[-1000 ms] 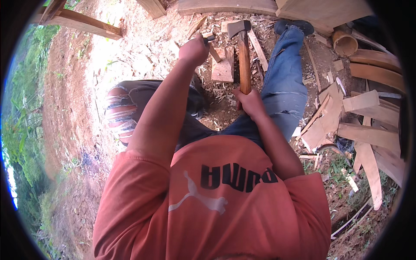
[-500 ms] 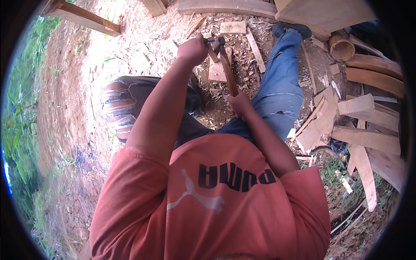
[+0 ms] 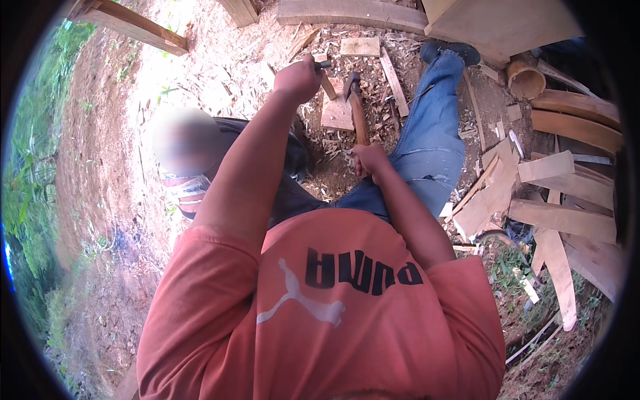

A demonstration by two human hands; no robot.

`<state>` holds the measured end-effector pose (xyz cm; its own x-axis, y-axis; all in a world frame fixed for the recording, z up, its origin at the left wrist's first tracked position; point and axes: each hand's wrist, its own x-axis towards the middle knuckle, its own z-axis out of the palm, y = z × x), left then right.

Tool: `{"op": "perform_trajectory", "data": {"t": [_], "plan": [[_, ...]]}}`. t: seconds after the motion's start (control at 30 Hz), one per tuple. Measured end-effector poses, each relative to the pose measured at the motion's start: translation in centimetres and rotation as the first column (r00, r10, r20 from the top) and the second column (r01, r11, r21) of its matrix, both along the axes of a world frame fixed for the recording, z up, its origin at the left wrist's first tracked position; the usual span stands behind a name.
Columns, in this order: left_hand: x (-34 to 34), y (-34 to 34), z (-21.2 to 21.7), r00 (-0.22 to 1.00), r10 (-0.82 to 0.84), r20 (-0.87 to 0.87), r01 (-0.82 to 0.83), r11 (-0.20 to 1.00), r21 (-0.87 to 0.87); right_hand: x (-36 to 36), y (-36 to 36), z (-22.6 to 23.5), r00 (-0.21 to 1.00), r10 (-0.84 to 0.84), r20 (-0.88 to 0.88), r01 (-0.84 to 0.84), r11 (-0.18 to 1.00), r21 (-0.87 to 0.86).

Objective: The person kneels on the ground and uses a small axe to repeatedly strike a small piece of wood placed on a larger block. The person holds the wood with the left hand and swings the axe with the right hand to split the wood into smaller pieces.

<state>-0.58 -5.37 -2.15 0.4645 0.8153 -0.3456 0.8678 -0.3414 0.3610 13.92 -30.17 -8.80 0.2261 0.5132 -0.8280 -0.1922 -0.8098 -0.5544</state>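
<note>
My right hand [image 3: 371,161] is wrapped round the lower end of a wooden-handled hammer [image 3: 361,119]. Its dark metal head [image 3: 352,82] points away from me, above the wood chips and apart from my left hand. My left hand [image 3: 297,81] is closed round a tool with a dark, rod-like end [image 3: 323,65] sticking out to the right; the rest of it is hidden by my fingers. Just below that end, a narrow strip of wood [image 3: 329,87] slants over a flat wooden board [image 3: 337,113] lying on the ground between my legs.
Shavings cover the ground around a small wood block [image 3: 360,47] and a thin slat [image 3: 394,83]. Cut wood pieces [image 3: 563,220] are piled at the right, near a round hollow wooden piece [image 3: 525,80]. A beam [image 3: 350,13] lies at the far edge.
The hammer head has moved right and toward me, away from the dark end of the tool in my left hand. My left hand has barely shifted.
</note>
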Motion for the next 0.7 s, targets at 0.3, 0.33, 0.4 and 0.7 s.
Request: {"op": "perform_trajectory", "data": {"t": [0.3,0.33,0.4,0.7], "plan": [[0.7,-0.4,0.6,1.000,-0.019,0.002,0.019,1.000,-0.013,0.1,0.3,2.2,1.000,-0.024,0.004,0.022,0.973,0.231],[0.7,-0.4,0.6,1.000,-0.014,0.004,0.014,1.000,-0.009,0.1,0.0,1.8,0.999,0.050,0.002,-0.050,0.989,0.140],[0.6,-0.4,0.7,1.000,0.004,0.010,-0.004,1.000,0.003,-0.1,0.2,1.5,0.998,0.062,0.018,-0.063,0.993,0.095],[1.1,-0.4,0.7,1.000,-0.020,-0.002,0.020,1.000,-0.002,-0.8,0.3,3.6,0.994,0.038,0.103,-0.060,0.972,0.227]]}}
